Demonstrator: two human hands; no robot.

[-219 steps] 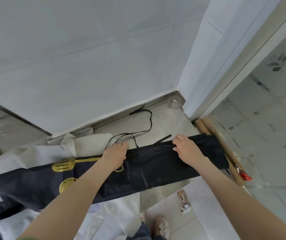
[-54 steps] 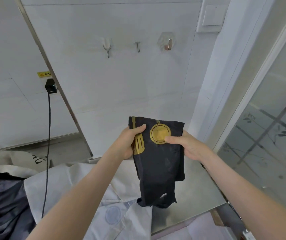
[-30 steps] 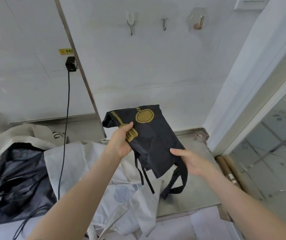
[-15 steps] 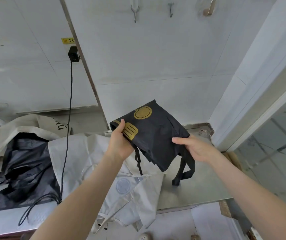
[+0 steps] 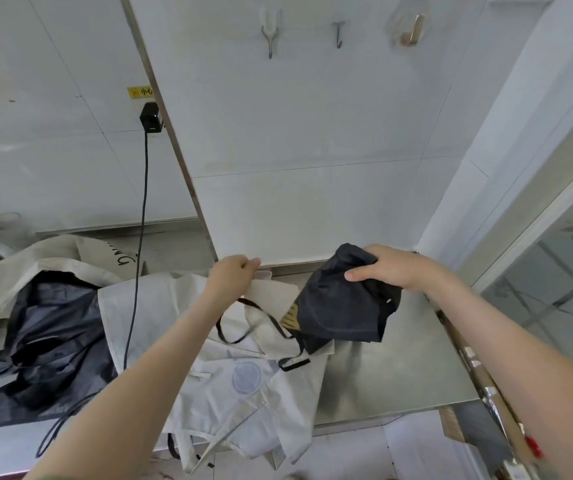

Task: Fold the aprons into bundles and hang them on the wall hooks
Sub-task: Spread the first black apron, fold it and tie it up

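Note:
My right hand [image 5: 394,268] grips the folded black apron bundle [image 5: 342,311] from above and holds it over the steel table [image 5: 392,372]. A corner of gold print shows at the bundle's lower left. A thin black strap [image 5: 243,318] loops out of the bundle toward my left hand [image 5: 233,276], whose curled fingers pinch its end. Three wall hooks hang bare high on the white wall: a left hook [image 5: 270,32], a middle hook [image 5: 338,34] and a right hook [image 5: 412,29].
A white apron [image 5: 243,382] lies spread under my left arm and hangs over the table's front edge. A crumpled black apron [image 5: 46,344] and a beige one [image 5: 49,252] lie at the left. A black charger [image 5: 150,117] trails a cable down. A glass door [image 5: 555,271] stands on the right.
My left hand has let go of the bundle's corner and now holds the strap, drawn out to the left. The right hand has taken the bundle alone, bunched tighter and shifted to the right.

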